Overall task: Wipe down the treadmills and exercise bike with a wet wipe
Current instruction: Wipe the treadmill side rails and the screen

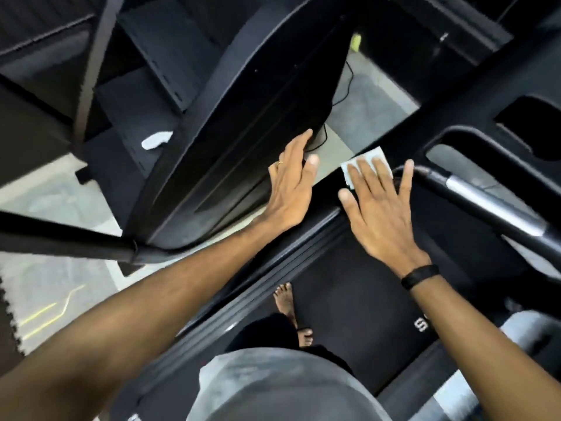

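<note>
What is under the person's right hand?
A white wet wipe, pressed flat by the right hand against the black treadmill frame. The wipe's near part is hidden beneath the fingers.

The wipe [365, 168] near mid-frame is white, under the fingers of the right hand [381, 214]. That wrist carries a black band [420, 276]; the left hand [290, 189] wears a thin gold ring [280, 162]. The treadmill [349, 299] is black, with white lettering at lower right of its belt. The handlebar [473, 192] at right is black with a silver section. The floor [60, 284] at left is pale grey with yellow lines. The shirt [273, 387] at the bottom is grey.
</note>
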